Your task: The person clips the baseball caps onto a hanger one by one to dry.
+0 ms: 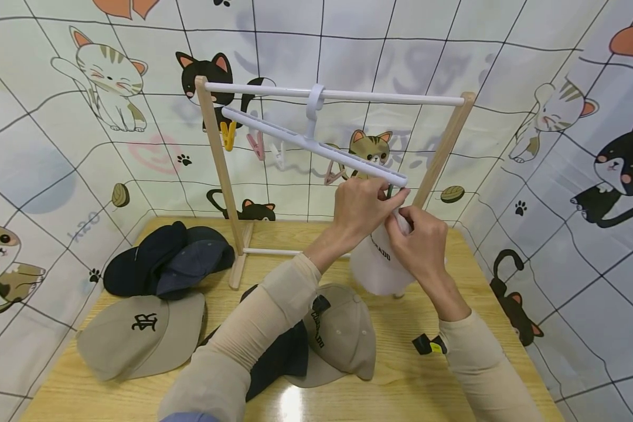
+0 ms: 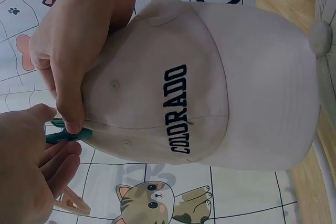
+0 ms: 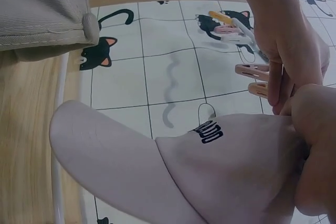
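My left hand [image 1: 363, 205] pinches a green clothespin [image 2: 71, 134] under the low right end of a white clip hanger [image 1: 316, 145]. Beside it, my right hand [image 1: 421, 241] grips the crown of a white baseball cap [image 2: 199, 87] lettered COLORADO. The cap hangs brim down, and its gathered crown touches the green clothespin. Whether the clothespin's jaws bite the fabric is hidden by the fingers. Along the tilted hanger dangle a yellow clothespin [image 1: 228, 135] and several pink and white ones [image 1: 255, 144].
A wooden rack [image 1: 224, 170] with a white top rod [image 1: 390, 97] carries the hanger. Dark caps [image 1: 153, 258] and a beige cap [image 1: 132, 334] lie at left on the table. Another beige cap [image 1: 348, 328] and a dark cap [image 1: 282, 357] lie near my left forearm.
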Demonstrator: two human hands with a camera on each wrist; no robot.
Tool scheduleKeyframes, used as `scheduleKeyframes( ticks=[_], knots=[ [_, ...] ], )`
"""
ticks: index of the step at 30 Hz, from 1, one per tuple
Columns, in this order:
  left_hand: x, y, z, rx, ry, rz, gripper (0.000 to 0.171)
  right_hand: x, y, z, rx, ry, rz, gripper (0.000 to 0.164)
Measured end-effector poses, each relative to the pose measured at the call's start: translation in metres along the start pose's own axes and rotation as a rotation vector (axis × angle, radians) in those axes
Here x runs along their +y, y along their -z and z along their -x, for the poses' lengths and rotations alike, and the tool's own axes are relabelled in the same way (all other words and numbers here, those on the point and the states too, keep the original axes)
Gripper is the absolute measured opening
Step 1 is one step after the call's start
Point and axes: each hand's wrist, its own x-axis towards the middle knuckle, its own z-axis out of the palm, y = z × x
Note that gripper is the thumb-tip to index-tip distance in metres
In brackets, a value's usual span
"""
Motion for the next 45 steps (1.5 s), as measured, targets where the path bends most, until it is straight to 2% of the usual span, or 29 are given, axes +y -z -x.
scheduleKeyframes(
  ticks=[4, 10, 17, 25, 32, 37, 45],
  knots=[
    [-0.001, 0.000, 0.001, -0.006, -0.023, -0.001, 0.048, 0.004, -0.001, -0.001, -0.010, -0.014, -0.007, 0.023],
    [-0.003, 0.001, 0.002, -0.019, -0.061, -0.010, 0.039, 0.009, -0.001, -0.005, -0.023, -0.045, -0.036, 0.021],
    [-0.009, 0.003, 0.003, -0.121, -0.021, -0.005, 0.035, 0.013, -0.002, -0.008, -0.120, -0.125, -0.083, 0.019],
    [-0.019, 0.007, 0.006, -0.285, 0.000, 0.140, 0.025, 0.021, -0.005, -0.010, -0.177, -0.225, -0.122, 0.023],
    [-0.028, 0.021, 0.012, -0.404, 0.006, 0.226, 0.033, 0.025, -0.007, -0.009, -0.246, -0.304, -0.147, 0.031],
    [-0.035, 0.033, 0.022, -0.447, 0.005, 0.204, 0.043, 0.029, -0.010, -0.009, -0.263, -0.348, -0.159, 0.032],
    [-0.051, 0.046, 0.042, -0.509, 0.021, 0.185, 0.048, 0.037, -0.015, -0.009, -0.276, -0.415, -0.173, 0.033]
  ],
)
